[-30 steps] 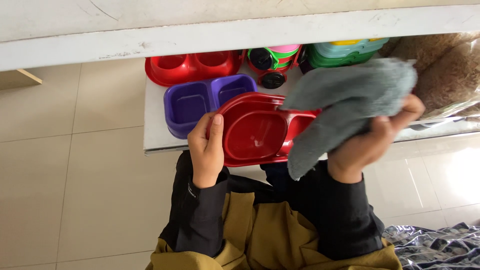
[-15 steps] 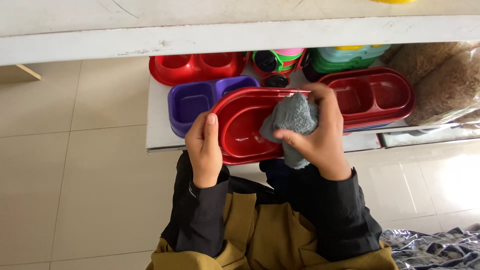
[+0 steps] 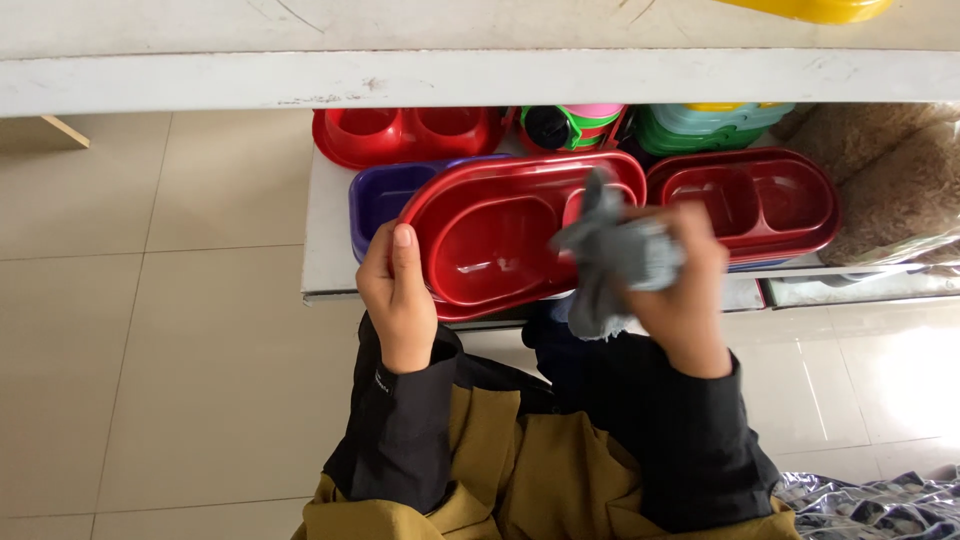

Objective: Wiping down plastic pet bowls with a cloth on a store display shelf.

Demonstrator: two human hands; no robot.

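Observation:
My left hand [image 3: 397, 295] grips the left rim of a red oval double-bowl dish [image 3: 490, 240], holding it tilted up in front of a low white shelf [image 3: 325, 250]. My right hand [image 3: 683, 285] is closed around a crumpled grey cloth [image 3: 612, 255] pressed against the right part of that dish. Behind the held dish sits a purple double-bowl dish [image 3: 385, 195]. To the right, another red double-bowl dish [image 3: 750, 205] lies on the shelf.
A further red dish [image 3: 405, 133] stands at the back of the shelf, beside stacked colourful plastic containers [image 3: 575, 125] and green ones [image 3: 700, 125]. A clear bag of brown pellets [image 3: 890, 180] lies at the right. A white upper shelf edge [image 3: 480, 75] overhangs. Tiled floor [image 3: 150, 330] spreads left.
The right hand brought the grey cloth down from the upper right onto the red dish and has slid it rightward across the dish. The left hand kept its hold.

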